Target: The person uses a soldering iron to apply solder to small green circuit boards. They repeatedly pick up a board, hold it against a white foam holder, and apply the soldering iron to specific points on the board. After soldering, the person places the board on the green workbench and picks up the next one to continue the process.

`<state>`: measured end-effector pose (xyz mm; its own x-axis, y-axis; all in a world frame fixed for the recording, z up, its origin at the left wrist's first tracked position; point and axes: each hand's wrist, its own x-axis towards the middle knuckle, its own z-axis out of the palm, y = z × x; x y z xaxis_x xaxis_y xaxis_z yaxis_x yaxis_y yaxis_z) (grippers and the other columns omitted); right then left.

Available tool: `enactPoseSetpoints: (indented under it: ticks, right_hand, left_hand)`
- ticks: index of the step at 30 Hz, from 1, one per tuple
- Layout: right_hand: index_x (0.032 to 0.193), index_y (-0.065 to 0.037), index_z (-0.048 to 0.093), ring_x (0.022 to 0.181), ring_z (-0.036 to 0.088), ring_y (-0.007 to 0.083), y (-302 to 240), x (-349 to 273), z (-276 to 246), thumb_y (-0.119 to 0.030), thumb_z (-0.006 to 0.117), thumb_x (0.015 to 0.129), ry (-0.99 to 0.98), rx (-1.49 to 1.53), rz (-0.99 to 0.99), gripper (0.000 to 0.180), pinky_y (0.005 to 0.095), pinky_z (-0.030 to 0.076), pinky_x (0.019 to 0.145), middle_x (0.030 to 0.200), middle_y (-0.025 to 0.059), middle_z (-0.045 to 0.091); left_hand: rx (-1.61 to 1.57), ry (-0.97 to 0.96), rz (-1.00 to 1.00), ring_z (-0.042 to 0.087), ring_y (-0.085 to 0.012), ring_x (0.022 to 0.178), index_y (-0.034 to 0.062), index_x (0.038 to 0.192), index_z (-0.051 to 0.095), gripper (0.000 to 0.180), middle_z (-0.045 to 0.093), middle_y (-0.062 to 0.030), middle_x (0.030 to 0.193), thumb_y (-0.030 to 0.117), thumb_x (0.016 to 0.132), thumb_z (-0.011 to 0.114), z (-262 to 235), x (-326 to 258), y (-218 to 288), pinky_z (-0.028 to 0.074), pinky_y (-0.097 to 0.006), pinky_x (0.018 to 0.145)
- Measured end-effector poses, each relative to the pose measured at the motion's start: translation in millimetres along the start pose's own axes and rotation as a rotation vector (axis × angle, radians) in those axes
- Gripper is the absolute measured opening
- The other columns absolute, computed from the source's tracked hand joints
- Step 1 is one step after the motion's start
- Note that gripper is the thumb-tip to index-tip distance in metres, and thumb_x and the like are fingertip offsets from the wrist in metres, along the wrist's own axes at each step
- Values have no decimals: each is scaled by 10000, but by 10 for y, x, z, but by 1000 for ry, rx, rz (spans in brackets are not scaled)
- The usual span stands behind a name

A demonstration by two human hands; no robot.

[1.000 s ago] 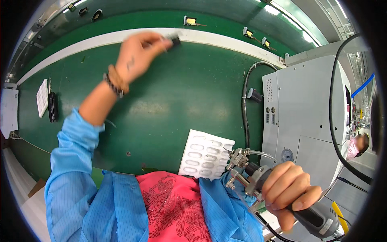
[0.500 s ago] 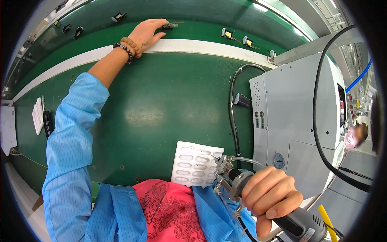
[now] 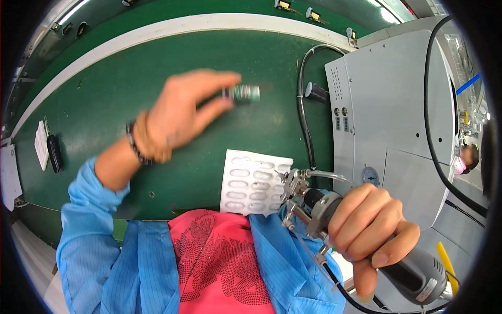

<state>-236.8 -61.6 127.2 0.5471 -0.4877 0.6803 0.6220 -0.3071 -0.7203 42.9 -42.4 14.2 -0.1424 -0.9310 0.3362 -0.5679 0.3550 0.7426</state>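
Observation:
My left hand [image 3: 180,112] is over the middle of the bench, thumb and forefinger pinching a small electronic part with a green circuit board [image 3: 246,93]. Both hand and part are blurred by motion, and the part's left end is hidden by the fingertips. At the lower right, my right hand [image 3: 372,230] wraps round a grey and black powered screwdriver [image 3: 319,206], its metal head pointing to the upper left. Clear tubing and a black cable run off this tool. Beside its tip lies a white tray [image 3: 226,180] with oval hollows.
A grey machine box [image 3: 387,104] with a dial gauge stands at the right, a black hose [image 3: 302,110] curving along it. Beyond a white rail [image 3: 172,32], several small parts [image 3: 314,15] sit on a green strip. A black pouch [image 3: 54,153] lies far left.
My left hand has come back from the green strip beyond the rail, bringing the circuit board part toward me over the bench. My right hand keeps hold of the screwdriver, slightly further right.

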Motion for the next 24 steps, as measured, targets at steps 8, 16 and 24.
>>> enactPoseSetpoints:
  ticks: [8, 16, 24]
  right_hand:
    - [897, -42, 546, 452, 554, 155, -24, -43, 102, -152, 861, 799, 70, 78, -26, 348, 272, 469, 431, 625, 61, 594]
    - [892, -47, 543, 455, 564, 162, -14, -63, 133, -145, 866, 793, 39, 70, -14, 352, 276, 455, 421, 625, 58, 591]
    - [887, -52, 535, 456, 564, 159, 105, -22, 194, -134, 855, 802, 54, 44, 27, 341, 274, 453, 421, 628, 57, 593]
  left_hand:
    - [-111, 3, 16, 687, -333, 977, -10, 1143, 656, 386, 714, -155, 1040, 75, 790, 787, 482, -695, 509, 533, -439, 927]
    - [-65, 57, 60, 656, -319, 991, 11, 1099, 671, 387, 698, -131, 1010, 51, 738, 803, 796, -741, 484, 516, -434, 910]
    - [-165, 80, 21, 646, -293, 1031, 39, 1030, 705, 365, 721, -88, 1057, 66, 692, 841, 883, -792, 335, 513, -399, 873]
